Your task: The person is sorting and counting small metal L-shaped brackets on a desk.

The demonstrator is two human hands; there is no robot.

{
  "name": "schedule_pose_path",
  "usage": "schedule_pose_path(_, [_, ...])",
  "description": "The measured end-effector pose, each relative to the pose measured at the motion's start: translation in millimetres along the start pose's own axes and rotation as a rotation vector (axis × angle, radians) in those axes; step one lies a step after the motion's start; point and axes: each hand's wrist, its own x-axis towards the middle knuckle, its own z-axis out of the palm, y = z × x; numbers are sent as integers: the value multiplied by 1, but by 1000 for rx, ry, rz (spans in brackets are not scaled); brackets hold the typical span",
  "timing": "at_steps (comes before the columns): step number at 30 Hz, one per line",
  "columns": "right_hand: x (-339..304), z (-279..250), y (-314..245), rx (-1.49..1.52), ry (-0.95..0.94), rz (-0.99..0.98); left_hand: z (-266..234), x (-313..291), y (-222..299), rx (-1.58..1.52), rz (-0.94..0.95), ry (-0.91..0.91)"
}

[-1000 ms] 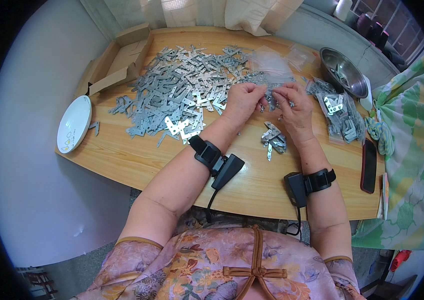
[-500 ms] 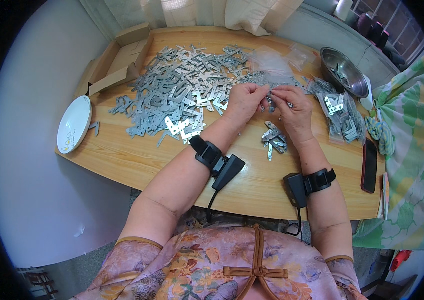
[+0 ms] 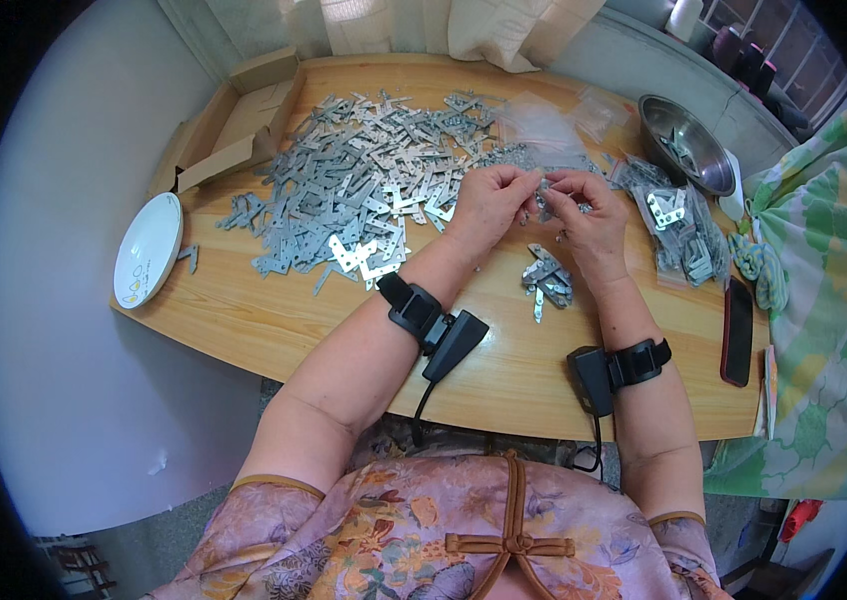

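Observation:
My left hand and my right hand are close together above the far middle of the table, fingers pinched. Between their fingertips is a small shiny, partly see-through item; its exact kind is too small to tell. More tiny metal bits glint by the fingers of my right hand. Just below the hands lies a little heap of flat metal brackets. To the left spreads a large pile of L-shaped corner brackets. Small screw-like hardware and clear plastic bags lie just beyond my hands.
An open cardboard box and a white dish stand at the left. On the right are a steel bowl, filled bags of brackets, a knotted cloth and a phone. A black device is strapped to each forearm.
My right hand has shifted slightly to the right, and its fingertips have parted a little from the left ones. More of the shiny item shows between them.

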Motion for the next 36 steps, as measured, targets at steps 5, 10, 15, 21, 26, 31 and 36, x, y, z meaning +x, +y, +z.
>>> schedule_pose_path(5, [2, -2, -10, -163, -46, -211, -1, -2, 0, -42, -2, 0])
schedule_pose_path(10, [3, -3, -12, -189, -33, -254, 0, -1, 1, -44, 37, -11])
schedule_pose_path(15, [3, -3, -12, -149, -16, -218, 0, -1, 2, -46, 56, -17])
schedule_pose_path(21, [1, -2, -13, -96, -10, -151, 0, -2, 2, -53, 69, -9])
schedule_pose_path(26, [0, -1, -8, 0, 8, -78, 1, -1, 1, -50, 77, -11])
schedule_pose_path(31, [0, -3, -5, -27, -9, -92, 0, 0, 0, -23, 95, -4])
schedule_pose_path(36, [-1, -3, -6, 81, -35, 55, -1, -1, -1, 5, 118, -2])
